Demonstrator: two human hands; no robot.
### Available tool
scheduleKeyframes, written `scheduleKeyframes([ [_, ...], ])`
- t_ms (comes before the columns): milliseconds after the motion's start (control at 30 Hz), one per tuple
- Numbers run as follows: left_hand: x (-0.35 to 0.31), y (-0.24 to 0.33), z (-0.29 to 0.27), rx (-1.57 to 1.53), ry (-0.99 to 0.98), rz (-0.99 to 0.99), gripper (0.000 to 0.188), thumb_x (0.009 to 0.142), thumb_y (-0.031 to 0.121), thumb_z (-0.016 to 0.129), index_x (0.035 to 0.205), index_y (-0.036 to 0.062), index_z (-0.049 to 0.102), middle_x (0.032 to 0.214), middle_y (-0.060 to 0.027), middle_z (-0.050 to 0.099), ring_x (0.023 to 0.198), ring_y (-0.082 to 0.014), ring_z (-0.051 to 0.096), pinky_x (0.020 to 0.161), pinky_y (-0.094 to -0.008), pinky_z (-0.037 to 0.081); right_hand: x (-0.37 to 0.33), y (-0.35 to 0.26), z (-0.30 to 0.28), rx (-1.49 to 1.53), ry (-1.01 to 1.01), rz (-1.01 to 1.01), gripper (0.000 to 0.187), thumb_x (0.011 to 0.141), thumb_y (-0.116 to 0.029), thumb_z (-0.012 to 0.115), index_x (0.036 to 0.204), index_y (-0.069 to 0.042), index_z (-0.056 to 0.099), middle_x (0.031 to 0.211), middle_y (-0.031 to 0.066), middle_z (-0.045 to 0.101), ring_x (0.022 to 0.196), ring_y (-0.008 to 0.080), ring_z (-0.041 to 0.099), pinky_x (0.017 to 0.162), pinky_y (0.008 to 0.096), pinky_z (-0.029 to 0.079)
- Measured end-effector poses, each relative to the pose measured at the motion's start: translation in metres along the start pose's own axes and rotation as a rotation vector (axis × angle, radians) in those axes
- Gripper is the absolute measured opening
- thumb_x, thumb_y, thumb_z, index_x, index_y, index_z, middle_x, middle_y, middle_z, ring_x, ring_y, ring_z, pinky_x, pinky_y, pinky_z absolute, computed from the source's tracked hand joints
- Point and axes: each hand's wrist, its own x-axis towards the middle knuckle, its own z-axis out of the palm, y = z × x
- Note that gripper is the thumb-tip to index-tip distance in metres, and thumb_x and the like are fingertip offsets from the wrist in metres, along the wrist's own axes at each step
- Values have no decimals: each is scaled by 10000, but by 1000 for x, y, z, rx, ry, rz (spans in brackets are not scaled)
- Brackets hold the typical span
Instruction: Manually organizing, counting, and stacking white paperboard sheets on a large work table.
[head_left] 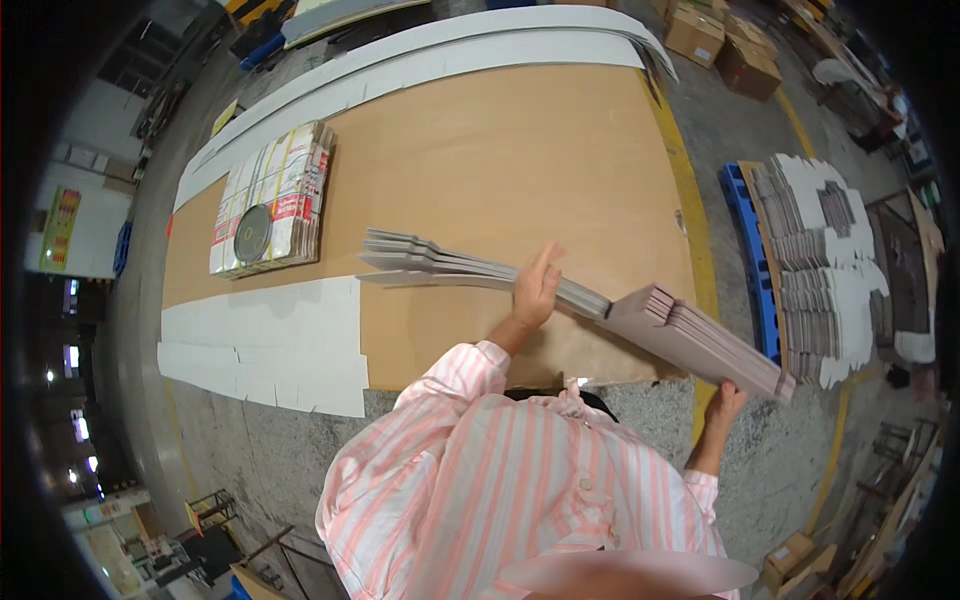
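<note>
A long stack of die-cut cardboard sheets [690, 345], grey-pink at the right and grey at the left, slants across the table's near edge. My left hand [537, 288] grips the stack near its middle, fingers over the upper edge. At the right, my right hand [727, 402] holds the lower edge close to the stack's end; its palm side is hidden. The left ends of the sheets fan apart above the table. Both sleeves are pink-and-white striped.
Brown board covers the table [500, 150], with white sheets [270, 335] at the near left and long white strips [450, 50] along the far side. A strapped bundle [285, 185] bears a dark round disc [253, 233]. Rightward, cut cardboard stacks [815, 260] sit on a blue pallet [752, 255].
</note>
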Motion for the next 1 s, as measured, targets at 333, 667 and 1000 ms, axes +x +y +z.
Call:
scheduleKeyframes([
  [333, 12, 4, -6, -169, -120, -189, 403, 908, 305, 357, 1117, -1, 515, 797, -103, 622, 716, -171, 576, 701, -279, 441, 7, 2, 18, 71, 68, -55, 581, 778, -367, 612, 1153, 26, 406, 1186, 119, 451, 1113, 208, 421, 968, 340, 294],
  [667, 42, -50, -100, 728, -764, 353, 423, 738, 398, 601, 923, 25, 521, 912, -149, 500, 911, -312, 460, 805, -444, 361, 13, -2, 46, -54, 187, -45, 550, 805, -419, 559, 1141, -2, 437, 1125, 89, 486, 1055, 178, 444, 923, 303, 314],
  [1000, 33, -50, -100, 634, -656, 550, 394, 752, 430, 581, 812, 49, 503, 704, -104, 525, 683, -273, 539, 602, -388, 445, 22, 5, 46, -104, 212, -242, 557, 842, -452, 490, 1137, 19, 444, 1095, 97, 490, 1012, 179, 440, 885, 304, 317],
])
